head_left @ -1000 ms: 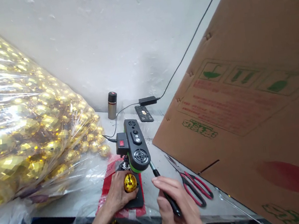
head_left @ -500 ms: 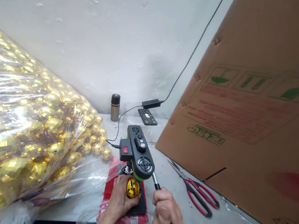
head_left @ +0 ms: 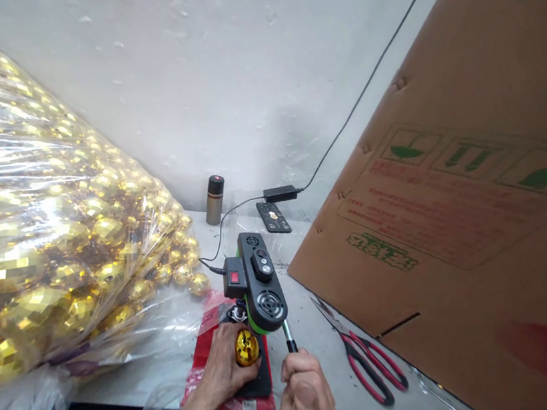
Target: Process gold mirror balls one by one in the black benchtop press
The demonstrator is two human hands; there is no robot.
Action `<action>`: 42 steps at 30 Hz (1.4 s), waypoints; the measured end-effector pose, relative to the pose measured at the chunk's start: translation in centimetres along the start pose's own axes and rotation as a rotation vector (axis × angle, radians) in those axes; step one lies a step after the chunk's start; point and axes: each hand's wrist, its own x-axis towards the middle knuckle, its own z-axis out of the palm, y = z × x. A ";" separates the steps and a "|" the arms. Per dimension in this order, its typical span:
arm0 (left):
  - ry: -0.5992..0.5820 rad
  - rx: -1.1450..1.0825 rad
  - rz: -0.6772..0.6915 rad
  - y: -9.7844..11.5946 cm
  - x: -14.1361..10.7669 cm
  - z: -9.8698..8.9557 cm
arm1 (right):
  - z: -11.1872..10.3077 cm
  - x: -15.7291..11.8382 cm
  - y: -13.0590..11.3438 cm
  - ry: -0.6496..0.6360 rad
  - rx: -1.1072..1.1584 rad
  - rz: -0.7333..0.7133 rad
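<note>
A shiny gold ball is held between the thumb and fingers of my left hand, over the black base of a small machine. My right hand is wrapped round the black grip of the machine's metal lever, to the right of the ball. The black and green machine head stands just beyond both hands, with a red switch on its left side. Red plastic lies under the base.
A clear bag of gold balls fills the left. Red-handled scissors lie at the right, beside a large cardboard box. Behind are a bottle, a phone and a black adapter with a cable.
The whole view has shifted slightly, with things a little farther right and lower. Both hands keep their holds, the left on the ball and the right on the lever.
</note>
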 end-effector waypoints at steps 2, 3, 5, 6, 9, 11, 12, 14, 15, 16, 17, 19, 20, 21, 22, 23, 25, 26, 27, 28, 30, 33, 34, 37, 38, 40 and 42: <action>0.010 -0.016 -0.003 -0.1 0.0 0.1 | 0.3 0.0 0.2 0.020 -0.014 -0.025; 0.017 -0.025 -0.003 -0.2 0.0 0.1 | 0.4 0.1 0.3 0.021 -0.017 -0.034; 0.023 -0.035 -0.002 -0.3 0.0 0.2 | 0.3 0.0 0.5 0.020 -0.012 -0.049; 0.022 -0.034 0.000 -0.4 0.0 0.2 | 0.2 0.0 0.5 0.012 -0.011 -0.046; 0.019 -0.019 0.012 -0.4 0.0 0.2 | -0.2 -0.1 0.6 -0.032 -0.008 -0.013; 0.016 -0.011 0.020 -0.4 0.0 0.2 | -0.5 -0.2 0.6 -0.057 -0.003 0.006; 0.014 -0.010 0.020 -0.4 0.0 0.1 | -0.6 -0.2 0.5 -0.060 0.000 0.010; 0.010 -0.012 0.016 -0.4 0.0 0.1 | -0.7 -0.3 0.6 -0.060 0.002 0.012; 0.010 -0.013 0.014 -0.4 0.0 0.1 | -0.6 -0.4 0.6 -0.058 0.004 0.013; 0.010 -0.014 0.015 -0.4 0.1 0.1 | -0.6 -0.4 0.6 -0.057 0.005 0.014; 0.010 -0.013 0.018 -0.4 0.1 0.1 | -0.5 -0.4 0.7 -0.056 0.006 0.015; 0.007 -0.011 0.026 -0.6 0.1 0.2 | -0.4 -0.5 0.7 -0.049 0.007 0.016; 0.005 -0.010 0.029 -0.7 0.1 0.3 | -0.3 -0.5 0.7 -0.046 0.005 0.018; 0.006 -0.010 0.030 -0.8 0.1 0.3 | -0.3 -0.6 0.7 -0.043 0.003 0.018; 0.009 -0.010 0.030 -0.9 0.1 0.4 | -0.2 -0.6 0.7 -0.038 -0.001 0.017; 0.015 -0.012 0.029 -1.0 0.1 0.5 | -0.2 -0.6 0.7 -0.033 -0.005 0.017; 0.029 -0.015 0.028 -1.2 0.1 0.7 | -0.1 -0.6 0.7 -0.026 -0.012 0.012; 0.032 -0.014 0.026 -1.2 0.0 0.7 | 0.0 -0.6 0.8 -0.019 -0.013 -0.001; 0.032 -0.010 0.024 -1.3 0.0 0.8 | 0.2 -0.7 0.9 -0.012 -0.011 -0.019; 0.028 -0.006 0.021 -1.4 0.0 0.9 | 0.4 -0.8 1.0 0.003 -0.006 -0.039; 0.018 0.005 0.016 -1.5 0.0 1.0 | 1.0 -1.2 1.3 0.062 0.010 -0.084; 0.004 0.016 0.007 -1.5 0.0 1.0 | 1.8 -1.8 1.6 0.148 0.022 -0.110; 0.001 0.018 0.002 -1.5 0.0 1.0 | 1.9 -1.9 1.6 0.148 0.020 -0.110; -0.003 0.018 -0.014 -1.2 0.2 0.9 | 1.5 -1.4 0.5 0.088 -0.007 -0.065; -0.006 0.016 -0.017 -1.0 0.2 0.8 | 1.3 -0.8 -0.2 0.065 -0.012 -0.025; -0.018 0.013 -0.026 -0.8 0.2 0.7 | 0.8 1.1 -1.8 0.025 -0.006 0.123; -0.022 0.009 -0.035 -0.7 -0.3 0.6 | 0.4 3.4 -3.5 -0.017 0.039 0.228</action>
